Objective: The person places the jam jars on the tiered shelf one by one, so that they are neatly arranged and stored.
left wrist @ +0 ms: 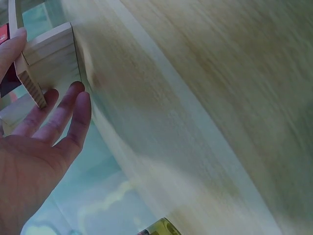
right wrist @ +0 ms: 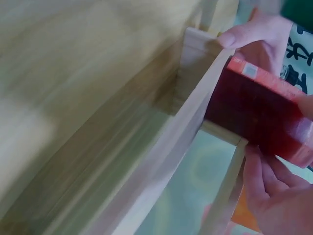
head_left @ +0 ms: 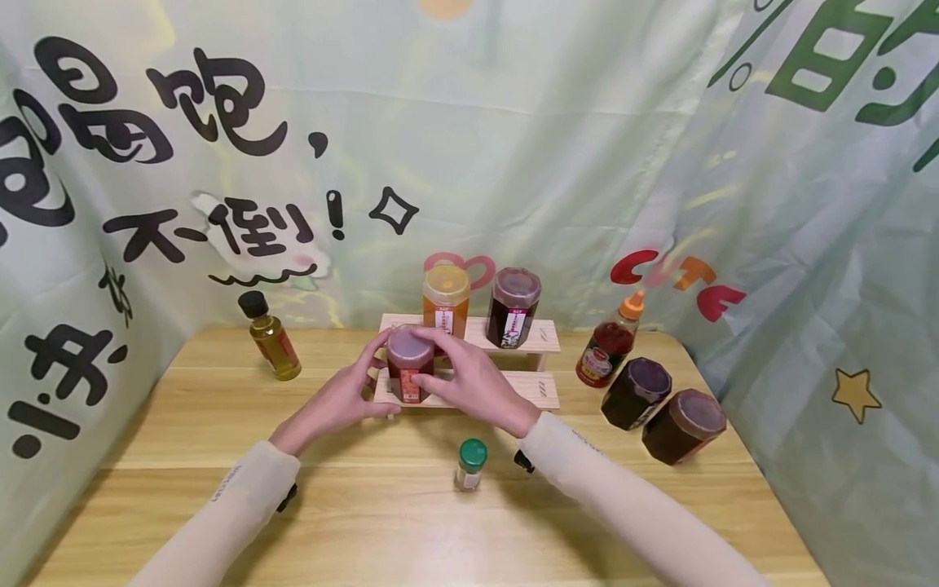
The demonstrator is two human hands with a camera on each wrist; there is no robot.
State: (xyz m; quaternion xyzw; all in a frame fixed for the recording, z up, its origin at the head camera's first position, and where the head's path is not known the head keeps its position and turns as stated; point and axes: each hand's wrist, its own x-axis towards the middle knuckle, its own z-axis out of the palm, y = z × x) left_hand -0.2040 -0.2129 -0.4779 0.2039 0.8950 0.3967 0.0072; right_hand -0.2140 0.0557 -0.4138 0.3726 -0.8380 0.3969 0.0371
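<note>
On the left end of the lower step of a small wooden two-tier rack (head_left: pixel 524 390) stands a hexagonal dark red jar (head_left: pixel 411 350) with a label on its front. My right hand (head_left: pixel 477 379) holds this jar, thumb against the label and fingers round its far side. At the rack's left end, my left hand (head_left: pixel 345 398) grips the lower step, thumb at the front edge and fingers by the end board (left wrist: pixel 54 54). An orange-yellow jar (head_left: pixel 446 297) and a dark purple jar (head_left: pixel 513 310) stand on the upper step.
A green-capped shaker (head_left: pixel 471 463) stands on the table in front of the rack. To the left is a black-capped oil bottle (head_left: pixel 271 338). On the right are a red sauce bottle (head_left: pixel 609 346) and two dark jars (head_left: pixel 637 393). A printed curtain (head_left: pixel 550 179) hangs behind.
</note>
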